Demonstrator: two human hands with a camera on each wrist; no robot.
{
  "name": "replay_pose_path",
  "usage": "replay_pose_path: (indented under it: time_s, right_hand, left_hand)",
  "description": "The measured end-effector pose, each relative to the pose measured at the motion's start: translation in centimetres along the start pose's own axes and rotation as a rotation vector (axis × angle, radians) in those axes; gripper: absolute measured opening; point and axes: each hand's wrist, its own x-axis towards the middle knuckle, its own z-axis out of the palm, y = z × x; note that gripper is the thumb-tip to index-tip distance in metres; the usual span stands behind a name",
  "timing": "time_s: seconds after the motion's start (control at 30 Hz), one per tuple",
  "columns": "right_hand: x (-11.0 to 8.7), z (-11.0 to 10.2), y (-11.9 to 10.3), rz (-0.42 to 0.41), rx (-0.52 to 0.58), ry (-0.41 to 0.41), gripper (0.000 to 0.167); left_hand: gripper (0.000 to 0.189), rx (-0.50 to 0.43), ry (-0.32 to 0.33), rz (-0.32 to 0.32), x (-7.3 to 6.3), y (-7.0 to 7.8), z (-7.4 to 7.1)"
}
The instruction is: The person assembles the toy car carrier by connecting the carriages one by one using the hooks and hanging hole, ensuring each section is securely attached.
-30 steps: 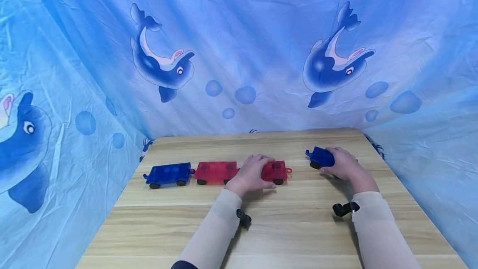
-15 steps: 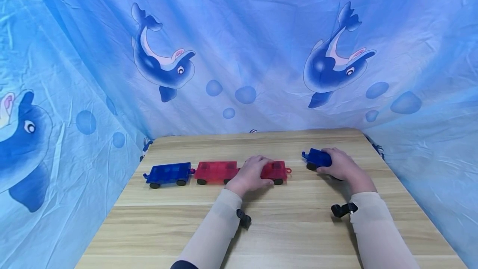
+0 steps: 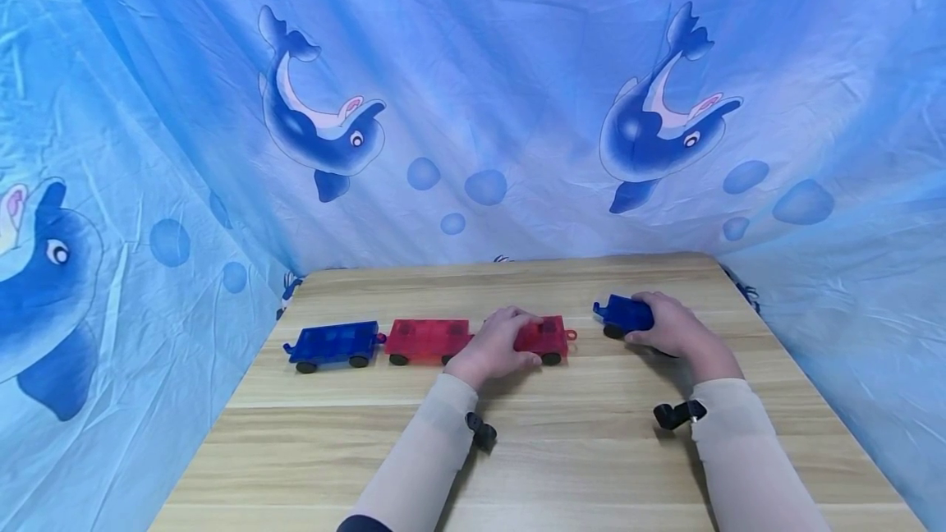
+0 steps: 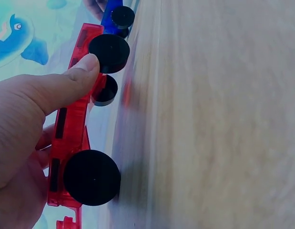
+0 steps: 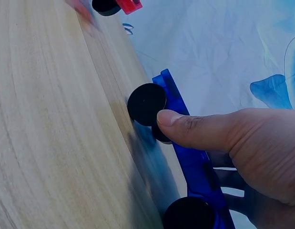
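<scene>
My left hand (image 3: 499, 345) grips a translucent red toy train car (image 3: 545, 337) with black wheels, fingers over its far side. In the left wrist view the thumb lies on the near side of this car (image 4: 71, 119), beside a wheel. To the right, my right hand (image 3: 676, 327) holds a blue toy train car (image 3: 625, 314), its hook pointing left toward the red car's ring. The right wrist view has the thumb pressed to the side of the blue car (image 5: 197, 169) near a wheel, the other fingers behind. A gap separates the two held cars.
Left of my left hand, another red car (image 3: 427, 340) stands in line with a blue car (image 3: 336, 343), joined end to end by a small coupling. All are on a wooden table (image 3: 576, 466). Behind it hangs a blue curtain (image 3: 480, 89) printed with dolphins.
My right hand has moved slightly left with the blue car, narrowing the gap to the red car. My left hand and the cars by it stay almost in place.
</scene>
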Motion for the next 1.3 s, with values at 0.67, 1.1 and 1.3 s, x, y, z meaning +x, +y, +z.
replay_pose_path:
  time_s: [0.67,1.1,1.3]
  right_hand:
    - [0.4,0.9,-1.3,-0.059,0.012,-0.054,0.089]
    - [0.7,1.6,-2.7,-0.103,0.027,-0.066,0.089]
    - [0.6,1.8,-3.4,-0.158,0.043,-0.052,0.089]
  left_hand:
    - [0.071,-0.075,0.026,-0.018,0.1,-0.3,0.0]
    - [0.07,-0.089,0.042,-0.026,0.0,-0.4,-0.2]
    - [0.07,-0.077,0.048,-0.028,0.0,-0.4,-0.2]
